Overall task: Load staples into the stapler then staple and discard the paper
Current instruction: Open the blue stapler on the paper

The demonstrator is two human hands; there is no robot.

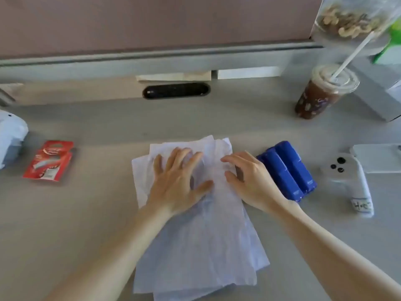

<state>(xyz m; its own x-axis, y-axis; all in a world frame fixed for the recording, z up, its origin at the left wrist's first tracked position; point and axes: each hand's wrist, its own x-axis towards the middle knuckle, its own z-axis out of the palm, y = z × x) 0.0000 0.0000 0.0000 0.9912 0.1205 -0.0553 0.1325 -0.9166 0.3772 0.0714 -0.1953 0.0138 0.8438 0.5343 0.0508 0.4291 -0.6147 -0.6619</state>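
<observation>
One paper stack (pixel 195 246), left hand (pixel 178 183) flat atop, grip spread, right hand (pixel 249 179) arched, grip loose

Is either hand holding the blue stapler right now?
No, the left hand and right hand both rest on the paper, and the blue stapler lies beside the right hand.

Wrinkled white paper sheets (pixel 195 235) loosely stacked flat, centre; blue plastic stapler (pixel 287 170) just right; red staple packet (pixel 48 160) well left.
</observation>
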